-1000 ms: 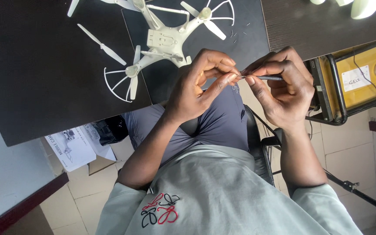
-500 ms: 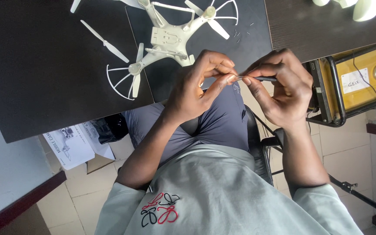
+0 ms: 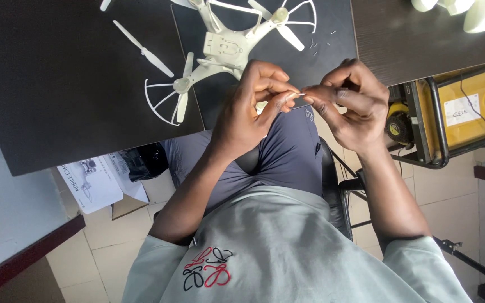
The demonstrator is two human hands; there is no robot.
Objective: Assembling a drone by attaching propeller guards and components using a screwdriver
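- Head view: the fingers (image 3: 280, 100) of the left hand (image 3: 248, 112) and right hand (image 3: 352, 106) are pinched together on one tiny pale part (image 3: 301, 93), held between both hands above the lap, just off the bench (image 3: 57, 84) edge.
- One white drone (image 3: 225, 50) is laid on the bench; a loose propeller (image 3: 143, 49) and several small screws (image 3: 320, 40) are kept beside it.

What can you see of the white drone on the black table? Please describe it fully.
The white drone lies on the dark mat on the black table, just beyond the hands. It looks like matte plastic: a boxy body with arms ending in ringed propeller guards. A loose propeller lies beside it, apart. Tiny screws are scattered near one guard. Neither hand touches it. Its far side is cut off by the frame.
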